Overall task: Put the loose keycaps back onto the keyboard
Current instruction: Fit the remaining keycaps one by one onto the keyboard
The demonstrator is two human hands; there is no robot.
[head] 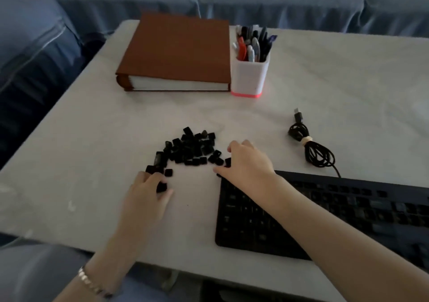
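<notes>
Keycaps (190, 148), black, lie piled on the white table (92, 139), left of the far corner of the keyboard (348, 206). The left hand (148, 192) pinches one keycap (161, 187) near the pile. The right hand (248, 162), half curled, rests at the pile's right edge; if it grips anything I cannot tell. Key legends are too blurred to read.

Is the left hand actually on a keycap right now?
Touching. The head view shows the left hand with its fingers curled round one keycap near the pile, with no gap between them.
</notes>
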